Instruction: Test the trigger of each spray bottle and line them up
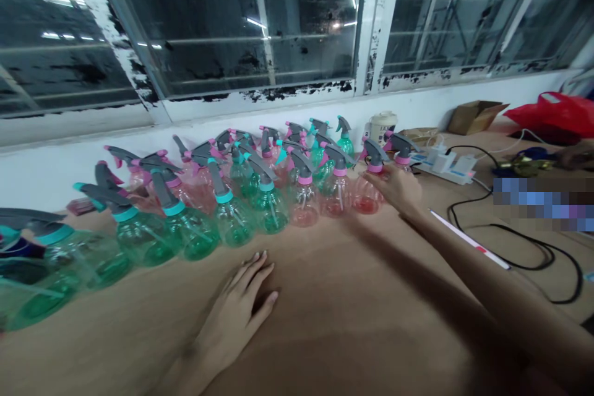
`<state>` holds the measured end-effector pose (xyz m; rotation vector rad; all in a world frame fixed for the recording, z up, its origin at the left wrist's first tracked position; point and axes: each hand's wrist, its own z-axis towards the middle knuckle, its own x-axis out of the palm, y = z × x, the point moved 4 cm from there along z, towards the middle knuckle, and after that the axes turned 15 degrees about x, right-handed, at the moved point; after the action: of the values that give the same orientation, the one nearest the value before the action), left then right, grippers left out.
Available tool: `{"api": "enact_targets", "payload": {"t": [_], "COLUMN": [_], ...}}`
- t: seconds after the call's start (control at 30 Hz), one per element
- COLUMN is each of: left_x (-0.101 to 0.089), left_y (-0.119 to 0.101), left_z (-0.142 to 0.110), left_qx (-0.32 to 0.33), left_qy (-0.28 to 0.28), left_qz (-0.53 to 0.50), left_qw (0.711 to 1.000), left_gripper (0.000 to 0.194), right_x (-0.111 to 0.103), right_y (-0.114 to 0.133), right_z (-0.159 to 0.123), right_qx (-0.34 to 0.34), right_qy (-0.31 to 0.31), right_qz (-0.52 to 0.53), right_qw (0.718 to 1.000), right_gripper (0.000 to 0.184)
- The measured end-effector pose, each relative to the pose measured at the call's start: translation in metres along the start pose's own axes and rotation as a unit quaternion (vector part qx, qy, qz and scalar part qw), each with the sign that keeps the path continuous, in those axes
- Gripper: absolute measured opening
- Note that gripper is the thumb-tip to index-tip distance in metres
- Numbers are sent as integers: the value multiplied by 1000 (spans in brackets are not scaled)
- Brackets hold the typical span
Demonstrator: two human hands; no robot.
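My right hand (400, 187) is stretched far forward, its fingers closed around the neck and side of a pink spray bottle (365, 198) with a grey trigger head. That bottle stands upright at the right end of a front row. Beside it are two more pink spray bottles (305, 204). Further left along the row come several green spray bottles (271, 210) with turquoise collars. More pink and green bottles crowd behind them. My left hand (239, 306) lies palm down on the tabletop, fingers spread and holding nothing, just in front of the green bottles.
A brown table (320, 297) runs along a white wall under windows. To the right are a white power strip (445, 164), black cable (547, 260), a white-and-red strip (477, 247), a cardboard box (476, 117) and a red plastic bag (554, 114). A white tub (383, 122) stands behind the bottles.
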<state>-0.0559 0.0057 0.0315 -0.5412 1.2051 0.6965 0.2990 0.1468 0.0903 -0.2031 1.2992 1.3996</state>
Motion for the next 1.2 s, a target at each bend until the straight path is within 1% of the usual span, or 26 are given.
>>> {"api": "enact_targets", "payload": {"t": [0.1, 0.17, 0.2, 0.27, 0.33, 0.4, 0.47, 0.53, 0.6, 0.67, 0.77, 0.83, 0.93, 0.97, 1.03, 1.13, 1.2], "left_x": [1, 2, 2, 2, 2, 2, 2, 1, 1, 0, 0, 1, 2, 2, 2, 2, 2], "left_y": [1, 1, 2, 2, 1, 1, 0, -2, -3, -5, -6, -7, -7, -7, -7, -7, -7], "left_z": [0, 0, 0, 0, 1, 1, 2, 2, 3, 3, 4, 3, 3, 3, 2, 2, 2], "left_qx": [5, 6, 6, 7, 11, 14, 15, 17, 18, 19, 22, 24, 23, 21, 19, 19, 18], "left_qy": [-5, -10, -11, -14, -15, -12, -9, -6, -3, -2, -4, -6, -12, -12, -12, -6, -3], "left_qz": [2, 3, 3, 1, 0, 3, 7, 10, 11, 12, 8, 6, 5, 5, 5, 6, 10], "left_qw": [1000, 1000, 1000, 1000, 1000, 1000, 1000, 1000, 1000, 1000, 1000, 1000, 1000, 1000, 1000, 1000, 1000], "left_gripper": [44, 44, 44, 43, 43, 43, 43, 43, 43, 43, 44, 44, 42, 42, 41, 41, 42], "right_x": [-16, -28, -33, -44, -52, -57, -62, -65, -67, -69, -70, -69, -63, -60, -52, -43, -39], "right_y": [-10, -16, -17, -14, -6, 5, 14, 20, 25, 31, 41, 50, 60, 60, 57, 48, 44], "right_z": [-13, -29, -39, -63, -88, -111, -128, -140, -146, -147, -143, -141, -140, -140, -141, -146, -149], "right_qx": [-15, -38, -52, -97, -136, -158, -144, -128, -118, -114, -103, -115, -136, -129, -93, -41, -30], "right_qy": [1, 3, 4, 14, 45, 106, 151, 204, 254, 284, 283, 281, 289, 290, 280, 263, 267], "right_qz": [-21, -24, -19, 30, 83, 121, 146, 163, 191, 229, 264, 272, 291, 297, 317, 355, 376], "right_qw": [1000, 999, 998, 995, 986, 974, 967, 957, 941, 924, 916, 913, 902, 900, 901, 896, 887], "right_gripper": [53, 50, 50, 49, 47, 43, 44, 52, 60, 66, 68, 61, 43, 39, 35, 32, 33]}}
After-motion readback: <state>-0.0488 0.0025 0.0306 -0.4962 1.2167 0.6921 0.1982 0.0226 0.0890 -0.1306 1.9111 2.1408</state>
